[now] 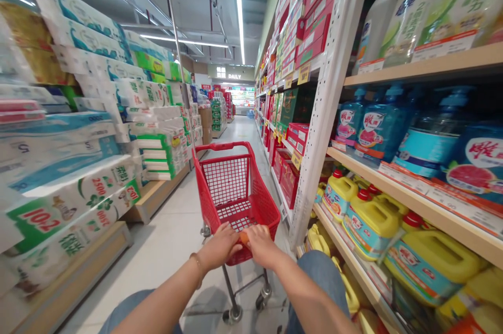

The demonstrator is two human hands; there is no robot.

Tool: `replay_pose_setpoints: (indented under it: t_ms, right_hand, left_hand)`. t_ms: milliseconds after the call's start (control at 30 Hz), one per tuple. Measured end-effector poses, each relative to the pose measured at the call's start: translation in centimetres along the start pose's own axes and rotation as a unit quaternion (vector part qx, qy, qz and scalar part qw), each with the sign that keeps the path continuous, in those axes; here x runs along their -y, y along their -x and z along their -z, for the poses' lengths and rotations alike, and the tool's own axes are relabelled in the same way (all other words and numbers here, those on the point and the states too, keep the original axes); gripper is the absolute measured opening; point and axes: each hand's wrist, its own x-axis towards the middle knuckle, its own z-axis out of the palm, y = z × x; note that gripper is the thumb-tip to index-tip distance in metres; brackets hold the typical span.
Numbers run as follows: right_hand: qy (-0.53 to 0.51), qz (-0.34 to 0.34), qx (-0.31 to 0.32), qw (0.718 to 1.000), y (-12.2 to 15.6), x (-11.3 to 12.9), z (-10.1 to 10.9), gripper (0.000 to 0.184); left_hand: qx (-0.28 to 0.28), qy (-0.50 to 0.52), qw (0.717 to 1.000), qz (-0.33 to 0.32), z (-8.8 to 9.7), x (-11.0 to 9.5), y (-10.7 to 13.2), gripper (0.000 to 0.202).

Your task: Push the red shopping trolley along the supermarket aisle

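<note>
A red plastic shopping cart (pixel 230 171) stands right in front of me, its basket empty and its grey wheels on the pale floor. Both my hands are on the near handle, close together. My left hand (pixel 222 245) wraps round the handle's left part, with a bracelet at the wrist. Beside it, my right hand (pixel 258 242) is closed round the right part. Something orange on the handle (pixel 244 238) shows between the two hands. The undersides of my fingers are hidden.
Toilet paper packs (pixel 90 203) are stacked on low wooden platforms (pixel 90 266) at left. A white shelf post (pixel 330 88) rises close on the right, beside shelves with blue pump bottles (pixel 379 124) and yellow jugs (pixel 371 219). The aisle floor (pixel 236 127) runs ahead towards lit shelves.
</note>
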Motion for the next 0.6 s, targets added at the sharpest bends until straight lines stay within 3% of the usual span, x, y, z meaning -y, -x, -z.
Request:
replay_pose_setpoints:
  t_ms: [133, 267, 433, 600]
  right_hand:
    - [-0.024, 0.024, 0.030, 0.999, 0.3, -1.3, 1.5, 0.035]
    - [-0.036, 0.002, 0.039, 0.999, 0.8, -2.8, 2.8, 0.035]
    - [-0.017, -0.031, 0.039, 0.999, 1.1, -2.8, 3.0, 0.034]
    - [-0.020, -0.008, 0.044, 0.999, 0.9, -0.4, 1.5, 0.034]
  left_hand:
    - [-0.021, -0.017, 0.999, -0.029, 2.2, 3.5, 0.9, 0.049]
    - [-0.005, -0.008, 0.999, -0.048, 3.2, 6.0, 0.3, 0.046]
    - [0.002, 0.053, 0.996, -0.067, 3.3, 5.4, -1.3, 0.051]
    - [0.001, 0.047, 0.998, -0.036, 3.0, 3.9, -2.3, 0.053]
